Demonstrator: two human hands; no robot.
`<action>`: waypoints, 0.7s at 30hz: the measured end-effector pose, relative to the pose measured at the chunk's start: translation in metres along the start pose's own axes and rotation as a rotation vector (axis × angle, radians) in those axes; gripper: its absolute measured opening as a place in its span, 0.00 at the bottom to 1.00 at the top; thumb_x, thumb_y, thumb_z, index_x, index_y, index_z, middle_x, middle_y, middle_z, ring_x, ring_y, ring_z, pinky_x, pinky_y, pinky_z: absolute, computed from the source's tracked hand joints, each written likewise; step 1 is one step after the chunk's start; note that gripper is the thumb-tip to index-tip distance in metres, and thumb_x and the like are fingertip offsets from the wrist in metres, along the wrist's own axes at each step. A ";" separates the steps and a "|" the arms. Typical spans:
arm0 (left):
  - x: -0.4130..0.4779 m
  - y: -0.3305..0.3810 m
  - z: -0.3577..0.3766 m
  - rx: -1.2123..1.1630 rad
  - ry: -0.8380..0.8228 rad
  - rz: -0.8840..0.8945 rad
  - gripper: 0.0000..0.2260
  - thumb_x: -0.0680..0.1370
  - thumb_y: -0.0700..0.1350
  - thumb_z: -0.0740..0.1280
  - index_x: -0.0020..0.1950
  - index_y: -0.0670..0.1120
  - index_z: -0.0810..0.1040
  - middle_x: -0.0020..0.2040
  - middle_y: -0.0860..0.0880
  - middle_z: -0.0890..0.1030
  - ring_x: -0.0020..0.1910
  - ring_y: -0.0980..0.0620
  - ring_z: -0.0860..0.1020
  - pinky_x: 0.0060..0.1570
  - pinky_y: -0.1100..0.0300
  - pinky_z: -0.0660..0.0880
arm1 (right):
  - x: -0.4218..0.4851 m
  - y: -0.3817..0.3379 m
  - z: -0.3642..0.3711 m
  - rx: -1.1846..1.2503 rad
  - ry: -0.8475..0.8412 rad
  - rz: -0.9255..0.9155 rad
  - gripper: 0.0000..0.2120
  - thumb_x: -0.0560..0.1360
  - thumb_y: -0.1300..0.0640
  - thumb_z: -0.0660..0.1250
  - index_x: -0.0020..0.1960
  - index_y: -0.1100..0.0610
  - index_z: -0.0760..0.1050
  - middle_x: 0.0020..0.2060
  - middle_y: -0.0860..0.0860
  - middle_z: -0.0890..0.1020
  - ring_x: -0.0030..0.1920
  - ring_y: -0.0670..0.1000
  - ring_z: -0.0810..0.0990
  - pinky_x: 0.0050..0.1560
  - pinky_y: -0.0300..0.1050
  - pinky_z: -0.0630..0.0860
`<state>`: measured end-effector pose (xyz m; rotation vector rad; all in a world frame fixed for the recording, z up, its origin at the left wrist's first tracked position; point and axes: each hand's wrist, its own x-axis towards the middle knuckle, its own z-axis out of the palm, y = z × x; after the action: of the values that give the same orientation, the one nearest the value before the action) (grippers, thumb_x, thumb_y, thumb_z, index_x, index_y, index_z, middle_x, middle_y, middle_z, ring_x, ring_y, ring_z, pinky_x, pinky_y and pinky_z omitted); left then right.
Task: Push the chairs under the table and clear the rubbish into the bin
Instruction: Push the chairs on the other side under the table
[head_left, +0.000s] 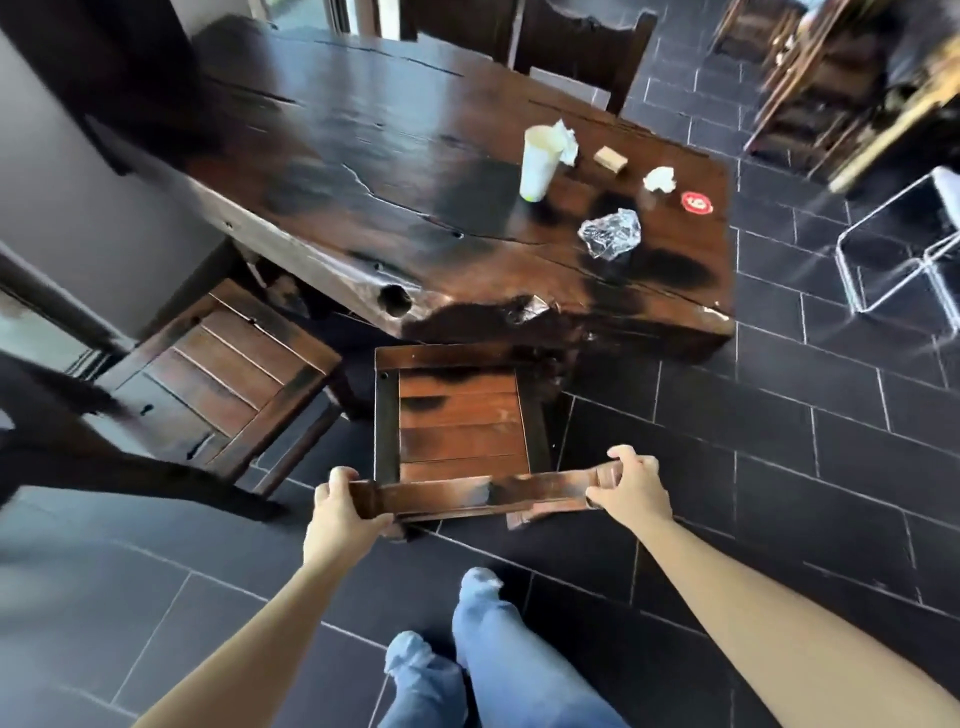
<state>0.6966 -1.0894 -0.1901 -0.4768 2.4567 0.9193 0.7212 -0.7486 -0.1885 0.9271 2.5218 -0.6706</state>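
A dark wooden chair (460, 415) stands at the near end of the long wooden table (363, 171), its seat front just under the table edge. My left hand (345, 501) grips the left end of its backrest and my right hand (636, 486) grips the right end. On the table's right part lie a white paper cup (537, 163) with a tissue stuck in it, a small brown block (611, 158), a crumpled white tissue (660, 179), a round red coaster (697, 202) and a crumpled clear plastic wrapper (610, 234). No bin is in view.
A second wooden chair (223, 374) stands angled at the table's left side, pulled out. Another chair (582, 47) is at the far side. A clear acrylic chair (904, 249) stands on the dark tiled floor at right, beside wooden furniture (831, 78).
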 end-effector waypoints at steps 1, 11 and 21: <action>-0.001 -0.002 0.001 -0.018 0.030 0.020 0.28 0.66 0.44 0.75 0.62 0.48 0.67 0.57 0.46 0.71 0.52 0.41 0.76 0.48 0.50 0.73 | 0.001 0.001 0.001 0.004 0.012 -0.001 0.23 0.70 0.55 0.73 0.62 0.49 0.70 0.59 0.54 0.70 0.49 0.61 0.79 0.51 0.49 0.74; -0.001 -0.006 0.004 -0.136 0.122 0.036 0.19 0.66 0.40 0.72 0.52 0.51 0.70 0.52 0.52 0.74 0.44 0.50 0.72 0.44 0.55 0.66 | 0.012 0.009 0.009 0.342 0.139 0.151 0.26 0.68 0.53 0.75 0.63 0.49 0.70 0.57 0.52 0.76 0.51 0.55 0.78 0.49 0.54 0.81; 0.015 0.014 0.009 -0.328 0.178 -0.272 0.33 0.67 0.43 0.74 0.69 0.48 0.65 0.55 0.44 0.77 0.57 0.39 0.76 0.57 0.50 0.73 | 0.023 0.011 0.014 0.476 0.107 0.215 0.20 0.67 0.58 0.76 0.56 0.49 0.75 0.49 0.50 0.78 0.51 0.56 0.79 0.47 0.55 0.83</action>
<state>0.6807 -1.0751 -0.1967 -1.0184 2.3180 1.2085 0.7144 -0.7371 -0.2148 1.4019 2.3402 -1.2067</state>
